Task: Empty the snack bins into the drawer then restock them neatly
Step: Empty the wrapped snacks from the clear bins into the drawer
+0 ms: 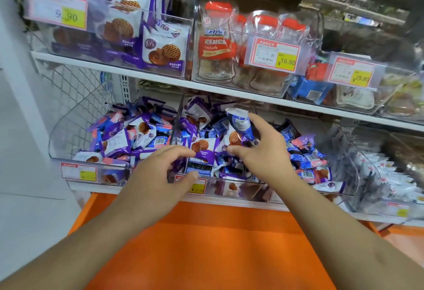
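Shop shelving, two white shelves in view, taken from above; landmark: the middle clear bin [229, 188] on the lower shelf [344, 217], heaped with small purple and blue biscuit packets [305, 158]; left of it, a second clear bin [59, 142] with the same mixed packets, a thin clear wall between the two; right of it, a clear bin of white packets [390, 179], blurred; below it, an open orange drawer [206, 243], its bare floor filling the foreground, its left wall rising to the shelf edge; price tags clipped on the bins' front lips; above it, the upper shelf [114, 69] carrying a bin of larger purple biscuit packs [165, 48], a bin of clear bottle-shaped candy bags with red caps [215, 44], and further bins to the right, contents unclear; wire mesh panel [75, 92] and a white wall left of the left bin; left hand [165, 170] at the landmark bin's front lip, fingers curled down into the packets, thumb against the front, whether it grips one cannot be told; right hand [257, 149] over the heap, fingers curled round a blue packet [238, 124] lifted on end, thumb close to a purple packet [203, 147]; both forearms cross the drawer; open room lies over the drawer floor; the heap stands above the bin's front lip.
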Demonstrator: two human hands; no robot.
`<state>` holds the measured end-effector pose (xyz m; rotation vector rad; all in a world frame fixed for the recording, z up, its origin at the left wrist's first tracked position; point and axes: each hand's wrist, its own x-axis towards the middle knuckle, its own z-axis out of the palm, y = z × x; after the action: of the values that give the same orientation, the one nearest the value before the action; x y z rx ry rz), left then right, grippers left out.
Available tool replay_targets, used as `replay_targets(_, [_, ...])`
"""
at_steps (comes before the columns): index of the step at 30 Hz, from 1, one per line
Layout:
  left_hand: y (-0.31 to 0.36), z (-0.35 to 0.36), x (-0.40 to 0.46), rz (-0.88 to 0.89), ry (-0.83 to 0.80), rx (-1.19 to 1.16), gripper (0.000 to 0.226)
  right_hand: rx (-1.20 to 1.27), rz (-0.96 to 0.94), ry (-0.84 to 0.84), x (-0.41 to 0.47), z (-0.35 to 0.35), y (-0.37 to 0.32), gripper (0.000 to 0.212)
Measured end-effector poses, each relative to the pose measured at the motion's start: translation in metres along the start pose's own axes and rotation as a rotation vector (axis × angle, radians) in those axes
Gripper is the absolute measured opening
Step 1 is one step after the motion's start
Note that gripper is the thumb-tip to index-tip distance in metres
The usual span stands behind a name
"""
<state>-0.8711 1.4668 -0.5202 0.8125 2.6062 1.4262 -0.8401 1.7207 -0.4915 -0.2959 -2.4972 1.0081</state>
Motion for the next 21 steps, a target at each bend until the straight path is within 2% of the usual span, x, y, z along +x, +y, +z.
replay_targets(2, [0.009, 0.000, -0.003, -0.068, -0.016, -0.127, 0.042, 0.111, 0.038, -0.042, -0.026, -0.005, -0.007, 0.070])
replay_targets(5, [0.018, 0.003, -0.013, -0.177, -0.169, -0.262, 0.057, 0.187, 0.113, -0.132, -0.068, -0.001, -0.011, 0.077])
replay_targets(6, [0.021, 0.005, -0.018, -0.205, -0.221, -0.311, 0.053, 0.205, 0.123, -0.167, -0.082, 0.000, -0.012, 0.080])
replay_targets(9, [0.029, 0.014, -0.033, -0.250, -0.271, -0.355, 0.031, 0.327, 0.108, -0.303, -0.111, -0.004, -0.019, 0.062])
replay_targets(11, [0.031, 0.018, -0.042, -0.292, -0.279, -0.396, 0.030, 0.341, 0.092, -0.352, -0.121, -0.011, -0.019, 0.044])
replay_targets(14, [0.029, 0.021, -0.053, -0.309, -0.306, -0.308, 0.026, 0.369, 0.146, -0.273, -0.128, -0.019, -0.011, 0.020])
replay_targets(16, [0.022, 0.025, -0.057, -0.327, -0.300, -0.256, 0.025, 0.378, 0.169, -0.278, -0.130, -0.026, -0.004, 0.026])
replay_targets(19, [0.017, 0.036, -0.061, -0.340, -0.248, -0.291, 0.023, 0.466, 0.187, -0.427, -0.137, -0.035, -0.002, 0.007])
replay_targets(21, [0.015, 0.045, -0.062, -0.333, -0.245, -0.339, 0.022, 0.471, 0.254, -0.485, -0.143, -0.029, 0.001, 0.017])
